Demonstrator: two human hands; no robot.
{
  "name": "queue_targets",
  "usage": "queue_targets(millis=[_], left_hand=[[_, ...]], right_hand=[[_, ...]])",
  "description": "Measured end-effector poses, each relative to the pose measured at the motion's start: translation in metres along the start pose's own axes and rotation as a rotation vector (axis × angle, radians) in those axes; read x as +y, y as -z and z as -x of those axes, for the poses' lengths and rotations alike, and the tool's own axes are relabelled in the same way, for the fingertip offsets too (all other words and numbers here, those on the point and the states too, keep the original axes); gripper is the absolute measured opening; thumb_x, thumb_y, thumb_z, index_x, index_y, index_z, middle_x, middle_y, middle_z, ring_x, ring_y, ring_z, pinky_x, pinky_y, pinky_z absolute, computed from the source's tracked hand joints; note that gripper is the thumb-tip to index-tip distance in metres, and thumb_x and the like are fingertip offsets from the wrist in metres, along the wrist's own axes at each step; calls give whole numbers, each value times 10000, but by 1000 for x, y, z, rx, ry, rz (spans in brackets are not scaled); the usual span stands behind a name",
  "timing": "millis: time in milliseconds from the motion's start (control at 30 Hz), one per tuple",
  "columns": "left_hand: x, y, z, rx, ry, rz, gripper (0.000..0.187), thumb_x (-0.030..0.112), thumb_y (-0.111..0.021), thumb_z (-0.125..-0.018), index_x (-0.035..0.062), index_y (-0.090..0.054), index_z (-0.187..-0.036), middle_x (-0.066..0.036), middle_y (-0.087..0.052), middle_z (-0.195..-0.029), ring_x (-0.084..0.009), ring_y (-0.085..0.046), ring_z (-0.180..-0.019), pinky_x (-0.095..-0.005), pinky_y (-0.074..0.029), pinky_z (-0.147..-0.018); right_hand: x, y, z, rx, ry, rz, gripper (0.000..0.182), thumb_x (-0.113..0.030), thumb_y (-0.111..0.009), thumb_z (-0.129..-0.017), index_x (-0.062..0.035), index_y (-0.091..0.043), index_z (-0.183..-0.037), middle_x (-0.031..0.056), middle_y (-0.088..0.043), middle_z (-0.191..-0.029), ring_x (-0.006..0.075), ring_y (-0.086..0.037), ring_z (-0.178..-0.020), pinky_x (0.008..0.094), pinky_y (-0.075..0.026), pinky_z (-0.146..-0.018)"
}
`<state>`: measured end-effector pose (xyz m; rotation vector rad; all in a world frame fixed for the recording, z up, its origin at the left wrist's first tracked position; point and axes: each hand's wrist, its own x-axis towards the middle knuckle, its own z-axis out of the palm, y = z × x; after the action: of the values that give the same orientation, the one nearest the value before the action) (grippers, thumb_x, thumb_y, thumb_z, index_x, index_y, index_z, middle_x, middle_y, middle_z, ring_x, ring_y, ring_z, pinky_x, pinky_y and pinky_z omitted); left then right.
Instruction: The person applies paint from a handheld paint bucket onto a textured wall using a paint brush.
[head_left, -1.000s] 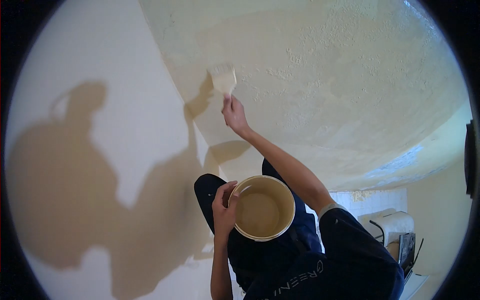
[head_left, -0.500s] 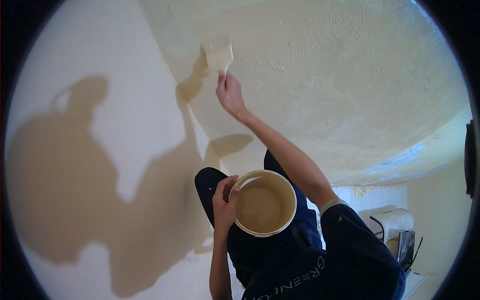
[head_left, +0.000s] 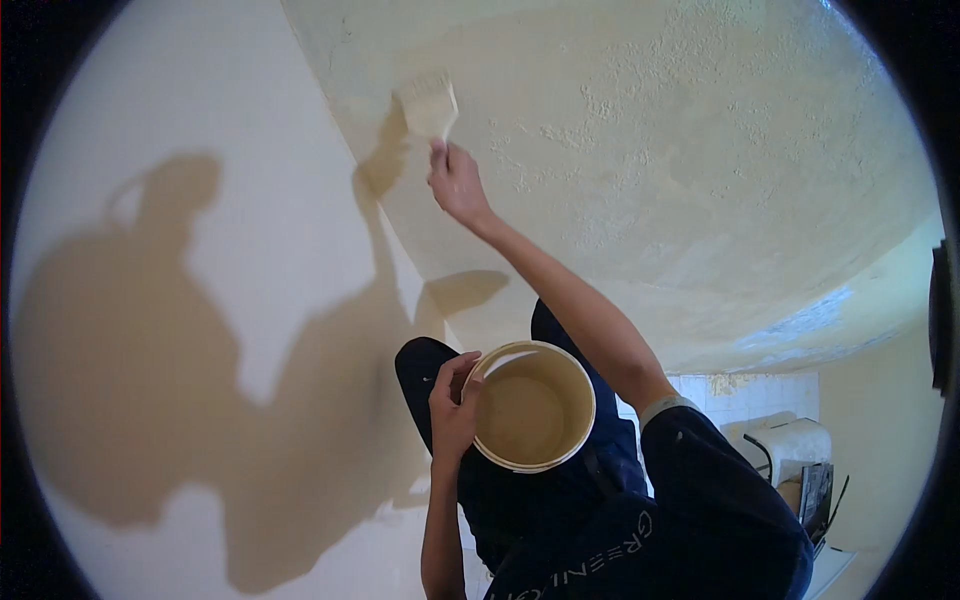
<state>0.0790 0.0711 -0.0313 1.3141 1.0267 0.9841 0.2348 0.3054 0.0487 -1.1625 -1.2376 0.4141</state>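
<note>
With its fingers wrapped round the handle, my right hand (head_left: 458, 183) holds a wide, pale paintbrush (head_left: 429, 106). The bristle end lies against the cream wall (head_left: 560, 200), close to the corner with the whiter wall. Down at my lap, my left hand (head_left: 453, 410) grips the rim of a round paint bucket (head_left: 584, 440), thumb on the inner side. Cream-coloured paint (head_left: 530, 410) shows inside the bucket. My legs in dark trousers (head_left: 425, 375) are below and beside it.
The whiter wall (head_left: 270, 90) on the left carries large shadows of my body. Rough, bumpy patches (head_left: 610, 100) mark the cream wall. At the lower right, a pale rounded object (head_left: 790, 445) stands beside dark items (head_left: 815, 495) near white tiles (head_left: 745, 395).
The paintbrush and my right hand have shifted slightly left along the wall. The bucket and my left hand appear a few pixels further right, along with most of the view.
</note>
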Motion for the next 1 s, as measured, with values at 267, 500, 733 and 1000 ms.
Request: queue_targets(millis=[267, 500, 733, 1000], left_hand=[[-5, 4, 1, 21, -49, 22, 267, 90, -563, -926, 5, -553, -1178, -113, -626, -1084, -180, -599, -1020, -301, -452, -908], [-2, 2, -3, -13, -31, -9, 268, 106, -555, -929, 11, -559, -1180, -111, -628, -1078, -175, -596, -1017, -299, -452, -904], [3, -1, -3, 8, 11, -16, 263, 119, -562, -929, 14, -564, -1170, -105, -629, -1074, -168, -598, -1014, -295, -455, -898], [4, 0, 0, 33, -8, -34, 264, 131, -567, -931, 16, -566, -1169, -93, -630, -1045, -155, -600, -976, -290, -463, -872]], right_hand=[[65, 7, 86, -215, -886, -438, 330, -262, -326, -996, -55, -401, -751, 31, -376, -516, 124, -368, -376, 300, -305, -324], [-81, 5, -13, -161, -119, -327, 355, -289, -328, -1017, -51, -373, -758, 12, -406, -545, 98, -387, -395, 281, -334, -345], [-8, -7, -38, -1, 78, -255, 428, -375, -330, -1021, -42, -418, -767, 28, -421, -546, 115, -405, -401, 301, -342, -364], [85, 7, 88, -173, -958, -495, 278, -251, -337, -1003, -58, -408, -816, 29, -402, -526, 129, -387, -407, 307, -318, -356]])
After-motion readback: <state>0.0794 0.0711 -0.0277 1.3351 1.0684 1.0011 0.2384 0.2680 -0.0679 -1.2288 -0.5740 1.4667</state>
